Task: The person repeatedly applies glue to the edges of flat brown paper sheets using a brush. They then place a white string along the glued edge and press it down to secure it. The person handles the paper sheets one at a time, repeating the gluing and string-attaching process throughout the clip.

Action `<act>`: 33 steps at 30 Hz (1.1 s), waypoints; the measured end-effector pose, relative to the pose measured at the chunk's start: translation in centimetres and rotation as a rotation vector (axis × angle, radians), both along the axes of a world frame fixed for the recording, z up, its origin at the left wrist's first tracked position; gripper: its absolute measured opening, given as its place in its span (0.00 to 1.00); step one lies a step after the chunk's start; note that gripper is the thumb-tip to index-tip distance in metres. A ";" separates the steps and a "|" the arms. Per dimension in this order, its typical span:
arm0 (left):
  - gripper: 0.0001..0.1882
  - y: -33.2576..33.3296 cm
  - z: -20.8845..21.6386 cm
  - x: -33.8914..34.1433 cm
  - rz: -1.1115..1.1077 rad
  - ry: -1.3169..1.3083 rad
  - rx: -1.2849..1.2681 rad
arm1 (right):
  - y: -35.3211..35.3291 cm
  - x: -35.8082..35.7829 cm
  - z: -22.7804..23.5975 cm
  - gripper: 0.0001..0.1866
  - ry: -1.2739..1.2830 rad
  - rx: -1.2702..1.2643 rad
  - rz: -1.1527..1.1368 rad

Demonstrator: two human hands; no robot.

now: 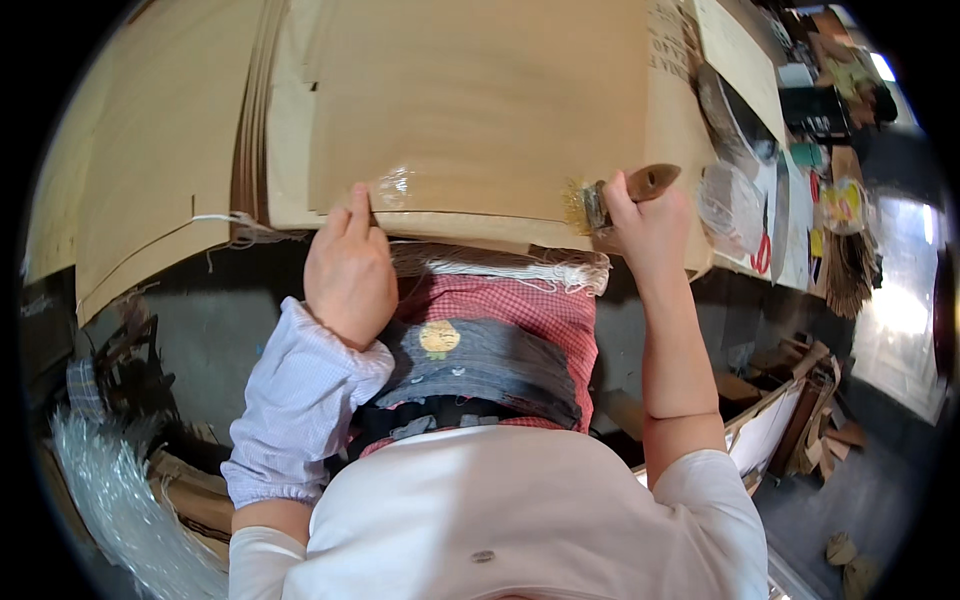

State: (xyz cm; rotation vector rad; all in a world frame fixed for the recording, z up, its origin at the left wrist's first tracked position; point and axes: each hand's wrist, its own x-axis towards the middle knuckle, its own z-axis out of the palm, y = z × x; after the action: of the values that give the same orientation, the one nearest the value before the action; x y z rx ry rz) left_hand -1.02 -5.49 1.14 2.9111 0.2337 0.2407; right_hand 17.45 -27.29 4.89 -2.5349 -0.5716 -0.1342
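Cardboard (480,110) meets left hand (350,268), while right hand (648,218) grips one brush (595,205).

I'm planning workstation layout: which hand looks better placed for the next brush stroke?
Likely the right hand: it grips the brush, with bristles at the cardboard; the left hand touches the cardboard.

Through the head camera I make out dark print (669,38), in rows, on the brown card (672,120) at upper right; it is small and skewed by my lens. I also see small pale marks on the black box (812,106) and coloured ones on the yellow packet (845,206), too blurred for me to read.
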 end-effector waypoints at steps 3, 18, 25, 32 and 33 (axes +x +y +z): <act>0.08 -0.4 0.1 0.3 -0.004 0.025 0.035 | 0.1 0.6 -0.7 0.13 -0.151 -0.104 0.028; 0.02 -1.0 0.4 0.7 0.011 0.109 0.123 | 1.0 0.0 -0.6 0.13 0.051 0.220 -0.059; 0.03 -1.1 0.9 0.2 0.034 0.105 0.112 | -8.9 4.1 6.2 0.21 0.143 0.762 -0.330; 0.03 0.8 0.9 -2.6 0.064 -0.031 -0.878 | -20.4 11.1 0.4 0.19 -0.380 -0.421 -0.096; 0.04 1.1 1.9 -3.7 0.222 0.044 -1.379 | -19.7 10.6 0.3 0.19 -0.389 -0.381 -0.071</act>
State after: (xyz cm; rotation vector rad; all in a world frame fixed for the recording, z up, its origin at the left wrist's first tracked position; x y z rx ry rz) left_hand -4.68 -4.43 3.00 1.5230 0.4811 0.0065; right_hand 28.00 -46.99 5.18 -2.9209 -0.7095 -0.6063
